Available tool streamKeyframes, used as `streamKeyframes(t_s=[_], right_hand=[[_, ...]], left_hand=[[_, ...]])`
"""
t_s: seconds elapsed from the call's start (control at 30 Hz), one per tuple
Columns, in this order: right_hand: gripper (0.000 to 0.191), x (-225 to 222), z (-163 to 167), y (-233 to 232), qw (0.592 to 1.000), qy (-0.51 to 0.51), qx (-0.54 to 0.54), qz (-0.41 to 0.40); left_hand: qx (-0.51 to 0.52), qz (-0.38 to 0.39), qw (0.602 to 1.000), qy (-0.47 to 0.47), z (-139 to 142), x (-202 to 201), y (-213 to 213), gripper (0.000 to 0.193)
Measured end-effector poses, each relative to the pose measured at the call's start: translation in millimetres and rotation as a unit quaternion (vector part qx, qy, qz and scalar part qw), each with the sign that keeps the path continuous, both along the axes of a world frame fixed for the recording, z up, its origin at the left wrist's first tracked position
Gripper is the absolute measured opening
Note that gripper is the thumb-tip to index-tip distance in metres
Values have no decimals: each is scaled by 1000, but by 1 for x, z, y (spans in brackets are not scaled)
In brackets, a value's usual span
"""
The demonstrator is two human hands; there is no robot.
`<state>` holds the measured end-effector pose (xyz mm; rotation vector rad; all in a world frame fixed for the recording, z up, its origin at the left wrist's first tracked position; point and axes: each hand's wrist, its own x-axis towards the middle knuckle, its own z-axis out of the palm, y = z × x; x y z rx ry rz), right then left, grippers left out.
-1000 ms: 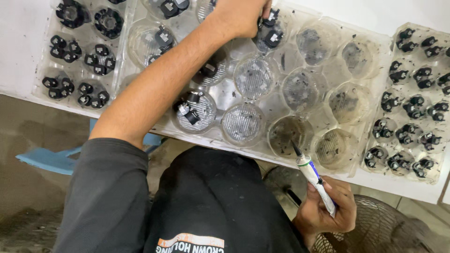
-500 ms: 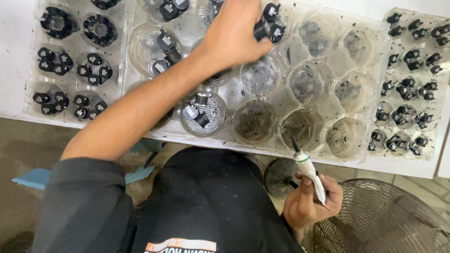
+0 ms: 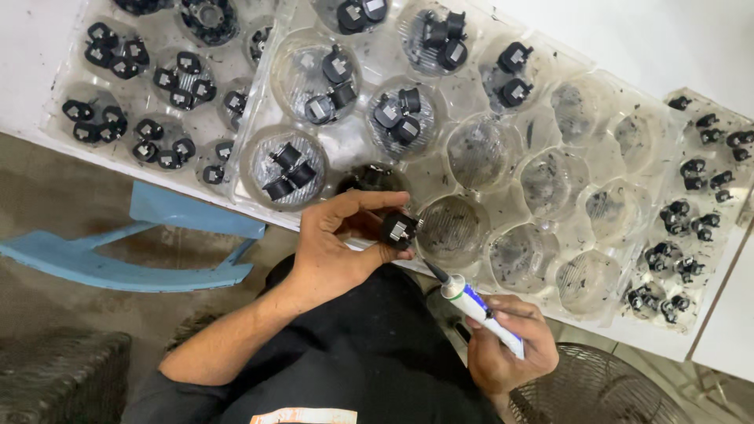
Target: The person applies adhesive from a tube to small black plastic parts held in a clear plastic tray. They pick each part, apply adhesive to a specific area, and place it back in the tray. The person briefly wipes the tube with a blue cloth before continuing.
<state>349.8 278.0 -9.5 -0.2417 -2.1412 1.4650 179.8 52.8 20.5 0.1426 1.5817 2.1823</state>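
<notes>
Left hand (image 3: pixel 334 251) pinches one black part (image 3: pixel 398 230), right hand (image 3: pixel 506 345) grips one glue tube (image 3: pixel 479 308)

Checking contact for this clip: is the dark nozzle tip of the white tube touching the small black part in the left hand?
Touching. The head view shows the nozzle tip meeting the black part with no visible gap.

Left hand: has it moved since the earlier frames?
Yes. The left hand has drawn back from the far cups of the clear plastic tray to its near edge, now holding a small black part there.
</notes>
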Motion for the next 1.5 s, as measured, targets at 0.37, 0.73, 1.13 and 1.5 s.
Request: streamKeyframes(t_s=[0.37,0.73,1.13,1.5], right_hand=[[36,-35,19,-9,993,63,93,46],[35,-36,27,-6,986,63,142,55],[32,-31,33,-4,981,50,178,67],[34,-27,24,9,977,63,178,99]], left_hand=[[24,40,998,44,-4,12,-3,45],[-19,33,996,80,8,16,1,49],[-46,10,996,78,4,21,0,50],[-33,9,997,64,0,23,0,53]])
